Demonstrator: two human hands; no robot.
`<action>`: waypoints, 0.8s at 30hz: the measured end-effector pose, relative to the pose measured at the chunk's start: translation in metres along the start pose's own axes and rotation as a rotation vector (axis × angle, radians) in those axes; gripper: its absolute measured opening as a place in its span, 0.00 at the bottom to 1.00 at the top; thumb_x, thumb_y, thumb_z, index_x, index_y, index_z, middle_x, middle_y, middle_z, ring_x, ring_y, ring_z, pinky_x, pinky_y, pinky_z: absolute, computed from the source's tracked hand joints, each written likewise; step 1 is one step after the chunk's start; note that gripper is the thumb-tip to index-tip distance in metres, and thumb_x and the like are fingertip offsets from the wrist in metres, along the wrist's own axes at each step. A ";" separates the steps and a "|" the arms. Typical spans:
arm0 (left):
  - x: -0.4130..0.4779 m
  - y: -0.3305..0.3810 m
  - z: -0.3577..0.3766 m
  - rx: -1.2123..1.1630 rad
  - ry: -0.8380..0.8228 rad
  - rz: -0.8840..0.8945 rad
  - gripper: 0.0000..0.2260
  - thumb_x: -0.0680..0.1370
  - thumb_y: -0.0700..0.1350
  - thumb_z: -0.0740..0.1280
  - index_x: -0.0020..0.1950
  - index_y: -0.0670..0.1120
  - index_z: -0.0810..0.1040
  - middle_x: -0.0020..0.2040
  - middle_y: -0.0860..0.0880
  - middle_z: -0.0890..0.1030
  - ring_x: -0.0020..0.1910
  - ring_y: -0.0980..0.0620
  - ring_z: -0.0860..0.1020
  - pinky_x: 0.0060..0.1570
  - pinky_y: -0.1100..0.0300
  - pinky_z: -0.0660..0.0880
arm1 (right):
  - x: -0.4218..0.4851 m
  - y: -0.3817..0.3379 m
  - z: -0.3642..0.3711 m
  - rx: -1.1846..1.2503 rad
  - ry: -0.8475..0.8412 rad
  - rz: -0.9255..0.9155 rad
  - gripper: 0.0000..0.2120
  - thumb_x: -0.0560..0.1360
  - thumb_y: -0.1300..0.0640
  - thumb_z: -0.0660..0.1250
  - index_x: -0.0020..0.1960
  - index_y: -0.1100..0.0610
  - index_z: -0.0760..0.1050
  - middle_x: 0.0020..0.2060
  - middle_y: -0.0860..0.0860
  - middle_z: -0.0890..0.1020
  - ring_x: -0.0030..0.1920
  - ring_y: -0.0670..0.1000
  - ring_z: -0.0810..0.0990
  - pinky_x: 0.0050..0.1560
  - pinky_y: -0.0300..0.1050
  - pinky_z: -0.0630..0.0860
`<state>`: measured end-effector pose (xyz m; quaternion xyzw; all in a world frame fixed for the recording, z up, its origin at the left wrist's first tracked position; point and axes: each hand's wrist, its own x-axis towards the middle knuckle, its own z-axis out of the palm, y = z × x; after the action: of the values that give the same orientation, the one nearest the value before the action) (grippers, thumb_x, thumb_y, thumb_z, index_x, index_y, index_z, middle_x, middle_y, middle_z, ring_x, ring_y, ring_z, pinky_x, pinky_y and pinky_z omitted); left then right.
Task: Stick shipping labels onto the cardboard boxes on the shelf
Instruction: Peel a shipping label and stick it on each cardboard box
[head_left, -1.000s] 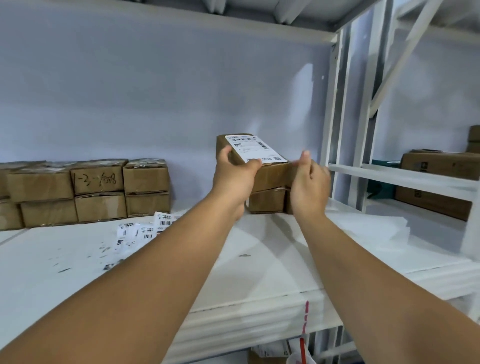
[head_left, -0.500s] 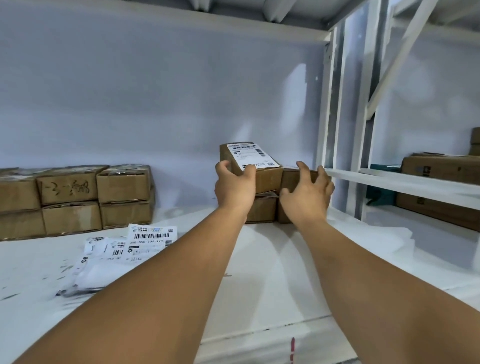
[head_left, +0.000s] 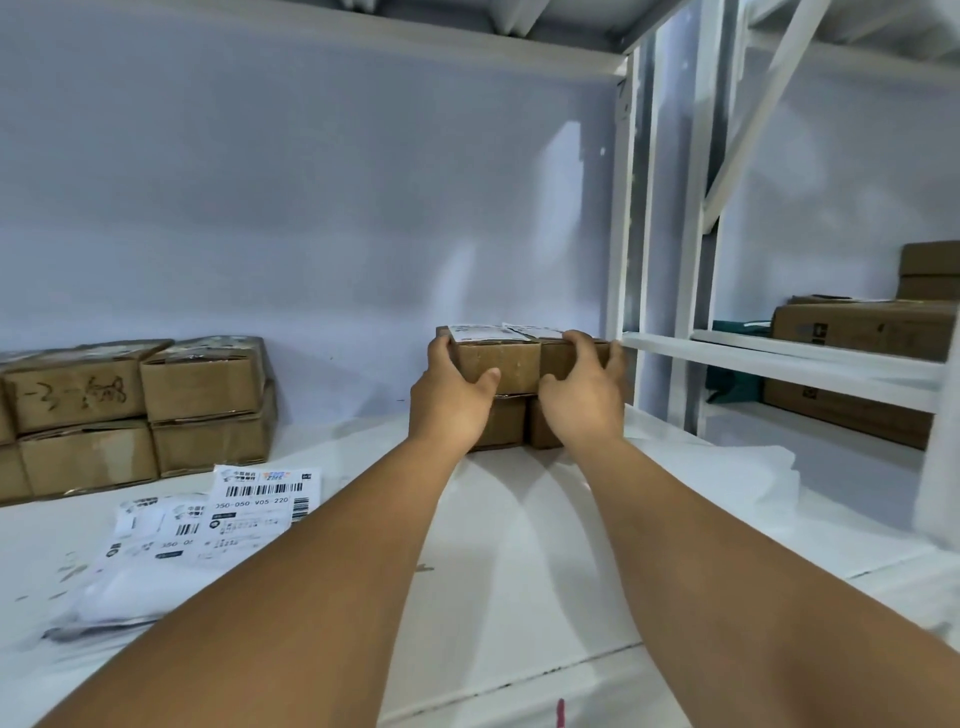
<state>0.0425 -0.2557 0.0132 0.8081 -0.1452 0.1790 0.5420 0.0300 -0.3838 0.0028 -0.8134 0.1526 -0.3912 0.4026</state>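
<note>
Wide white shelf (head_left: 519, 545), with a brown stack (head_left: 156, 405) far left that's cut off by the frame edge. At the back, a left box (head_left: 506, 361) and right box (head_left: 556, 358) sit on lower boxes (head_left: 503, 422) mostly hidden behind the hands. The left hand (head_left: 449, 400) grips the left box, and the right hand (head_left: 582, 400) has its fingers curled over the right box. Loose labels (head_left: 249, 506) lie front left, small print unreadable

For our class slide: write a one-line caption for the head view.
Left hand and right hand grip labelled cardboard boxes atop a stack on the white shelf, near loose shipping labels.
</note>
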 end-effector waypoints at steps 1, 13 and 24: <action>0.000 -0.001 0.001 0.041 0.002 0.032 0.30 0.77 0.49 0.66 0.75 0.52 0.55 0.62 0.45 0.75 0.60 0.45 0.74 0.55 0.58 0.71 | 0.000 -0.001 -0.001 0.016 0.003 0.001 0.25 0.77 0.57 0.61 0.73 0.45 0.62 0.77 0.54 0.47 0.76 0.57 0.54 0.70 0.46 0.60; -0.003 -0.004 -0.002 0.249 -0.018 0.151 0.34 0.76 0.30 0.57 0.77 0.52 0.51 0.73 0.41 0.63 0.64 0.44 0.69 0.54 0.61 0.67 | 0.004 0.000 -0.003 0.001 -0.016 -0.006 0.25 0.76 0.50 0.66 0.71 0.45 0.64 0.77 0.53 0.48 0.75 0.56 0.57 0.70 0.47 0.61; -0.008 0.002 0.002 0.069 0.043 0.104 0.41 0.73 0.37 0.64 0.77 0.53 0.42 0.70 0.44 0.66 0.63 0.42 0.72 0.60 0.52 0.72 | -0.001 -0.005 -0.004 -0.006 0.051 -0.019 0.31 0.75 0.61 0.63 0.75 0.45 0.57 0.77 0.56 0.47 0.76 0.58 0.48 0.72 0.51 0.59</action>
<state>0.0349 -0.2584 0.0107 0.8135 -0.1693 0.2292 0.5069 0.0260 -0.3817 0.0078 -0.8058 0.1562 -0.4151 0.3924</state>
